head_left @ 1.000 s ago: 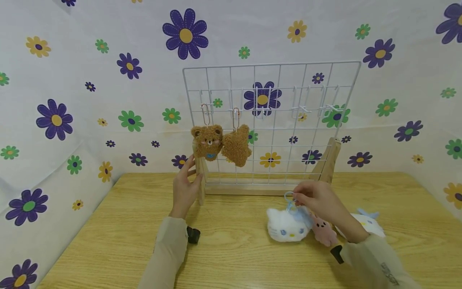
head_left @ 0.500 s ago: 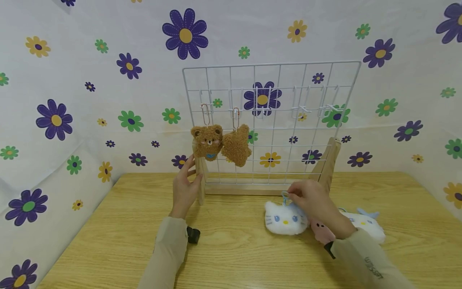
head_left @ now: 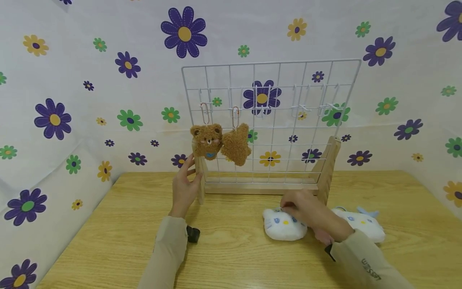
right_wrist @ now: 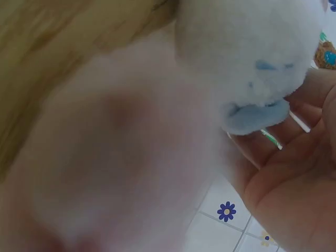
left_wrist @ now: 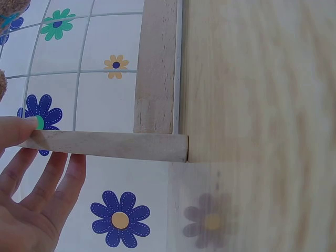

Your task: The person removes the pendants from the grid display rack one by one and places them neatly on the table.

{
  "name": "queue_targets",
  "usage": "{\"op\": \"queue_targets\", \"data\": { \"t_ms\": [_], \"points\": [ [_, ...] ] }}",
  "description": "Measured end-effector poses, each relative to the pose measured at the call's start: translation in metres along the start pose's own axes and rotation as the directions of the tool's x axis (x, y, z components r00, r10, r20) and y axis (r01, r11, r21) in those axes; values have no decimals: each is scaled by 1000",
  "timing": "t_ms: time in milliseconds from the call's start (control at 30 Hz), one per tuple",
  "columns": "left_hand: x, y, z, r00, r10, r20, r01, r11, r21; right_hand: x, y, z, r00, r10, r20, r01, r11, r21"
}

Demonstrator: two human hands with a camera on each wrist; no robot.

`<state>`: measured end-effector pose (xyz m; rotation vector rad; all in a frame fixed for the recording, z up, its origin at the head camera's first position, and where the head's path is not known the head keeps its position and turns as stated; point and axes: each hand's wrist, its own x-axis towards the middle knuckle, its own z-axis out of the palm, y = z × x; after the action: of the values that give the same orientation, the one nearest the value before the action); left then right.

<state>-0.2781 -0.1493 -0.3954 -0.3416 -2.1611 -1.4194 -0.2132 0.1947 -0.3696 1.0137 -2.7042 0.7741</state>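
My left hand grips the left wooden leg of a wire grid stand, thumb on one side and fingers on the other. At the top of a white cat-face plush keychain, my right hand pinches with thumb and fingers, its blue loop mostly hidden. The plush faces forward low at the table, a blue bow showing in the right wrist view. Partly behind my right wrist is a pink plush, a large blur in the right wrist view. Another white plush with a blue bow lies to the right.
The white wire grid stands at the back of the wooden table. Two brown bear plushes hang on its left hooks, one face-out, one turned away. Several white hooks hang further right. A flowered cloth backs everything.
My right hand has moved left with the white cat plush, then down a little, and its blue loop has gone out of sight. The left hand stays on the leg.
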Motion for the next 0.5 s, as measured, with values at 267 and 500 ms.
{"op": "queue_targets", "data": {
  "t_ms": [267, 500],
  "points": [
    [0, -1, 0, 1000, 16, -3, -16, 1000, 0, -5, 5, -2, 998, -65, 14, 65, 998, 16],
    [1, -3, 0, 1000, 23, -7, -23, 1000, -20, -5, 4, -6, 999, 6, 39, -6, 1000, 10]
  ]
}}
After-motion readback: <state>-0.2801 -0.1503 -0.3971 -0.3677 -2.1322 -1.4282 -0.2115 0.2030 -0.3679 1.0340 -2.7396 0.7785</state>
